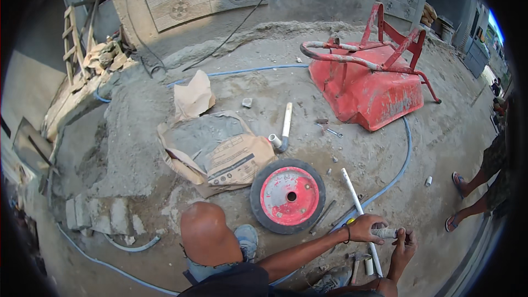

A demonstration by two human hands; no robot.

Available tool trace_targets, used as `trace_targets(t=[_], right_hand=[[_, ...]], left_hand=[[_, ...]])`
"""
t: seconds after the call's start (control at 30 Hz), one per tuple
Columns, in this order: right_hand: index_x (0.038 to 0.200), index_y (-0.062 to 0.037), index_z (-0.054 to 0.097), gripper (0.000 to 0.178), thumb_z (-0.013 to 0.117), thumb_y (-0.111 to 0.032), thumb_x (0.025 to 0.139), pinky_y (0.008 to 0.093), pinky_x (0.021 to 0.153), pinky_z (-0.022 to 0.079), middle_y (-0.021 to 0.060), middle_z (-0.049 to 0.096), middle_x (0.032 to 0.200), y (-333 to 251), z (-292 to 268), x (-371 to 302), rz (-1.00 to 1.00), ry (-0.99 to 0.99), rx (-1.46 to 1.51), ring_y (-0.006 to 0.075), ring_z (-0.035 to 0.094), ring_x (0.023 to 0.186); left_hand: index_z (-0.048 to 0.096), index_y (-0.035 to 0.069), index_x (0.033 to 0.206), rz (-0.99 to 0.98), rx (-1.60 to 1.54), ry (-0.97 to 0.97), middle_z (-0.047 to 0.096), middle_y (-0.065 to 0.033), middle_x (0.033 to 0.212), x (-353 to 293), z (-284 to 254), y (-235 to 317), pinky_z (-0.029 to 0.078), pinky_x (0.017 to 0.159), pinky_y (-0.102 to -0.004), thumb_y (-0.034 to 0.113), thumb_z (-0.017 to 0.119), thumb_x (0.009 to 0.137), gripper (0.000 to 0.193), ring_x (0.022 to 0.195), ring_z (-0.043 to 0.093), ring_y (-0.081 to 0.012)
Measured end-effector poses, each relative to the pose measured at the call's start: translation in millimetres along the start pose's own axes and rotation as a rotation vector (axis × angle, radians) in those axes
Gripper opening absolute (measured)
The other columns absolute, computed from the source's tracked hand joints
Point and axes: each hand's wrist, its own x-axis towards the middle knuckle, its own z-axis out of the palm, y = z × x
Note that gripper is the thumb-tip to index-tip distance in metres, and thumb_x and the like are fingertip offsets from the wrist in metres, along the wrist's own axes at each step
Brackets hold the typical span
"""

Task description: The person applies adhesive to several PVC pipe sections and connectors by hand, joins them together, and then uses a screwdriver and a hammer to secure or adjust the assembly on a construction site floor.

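A short, grey-white pipe piece (386, 233) lies level between my hands at the lower right. My left hand (365, 228), a dark band at its wrist, has its fingers and thumb closed round the left end. Against the other end, the fingertips of my right hand (405, 246) are pinched. Under my hands a long white pipe (352, 191) slants across the ground. Beside it are a hammer (355, 267) and a short white pipe offcut (369, 267). Left of my left hand lies a wheel (272, 206) with a red hub and black tyre.
A red wheelbarrow (379, 88) lies overturned at the back right, near a wrench (334, 132). Left of centre is a torn paper sack (242, 157) with grey powder. An elbow-jointed pipe (286, 121) stands by it. A blue hose (404, 159) curves past. Another person's legs (473, 192) are at right.
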Motion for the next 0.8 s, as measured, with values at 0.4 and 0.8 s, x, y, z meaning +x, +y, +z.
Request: trace_targets(t=[0.4,0.8], right_hand=[[0.121,-0.0024,0.053,0.037,0.059,-0.02,0.089,0.0172,0.051,0.037,0.0009,0.055,0.085,0.7,-6.0,5.1,-0.181,-0.225,0.029,0.0057,0.05,0.072],[0.106,0.0026,0.058,0.027,0.06,-0.017,0.088,0.0219,0.057,0.04,0.0024,0.058,0.086,-18.6,-5.1,10.8,-0.025,-0.108,0.046,0.0092,0.051,0.069]], left_hand=[[0.067,0.0,0.098,0.051,-0.235,0.095,0.059,-0.0089,0.104,17.8,-3.0,4.1,0.043,0.084,-0.0318,0.029,0.08,0.066,0.045,0.102,0.055,-0.0207],[0.039,0.012,0.137,-0.296,-1.046,0.025,0.052,0.0011,0.119,2.6,33.3,-0.8,0.043,0.087,-0.0309,0.043,0.059,0.088,0.061,0.109,0.048,-0.0104]])
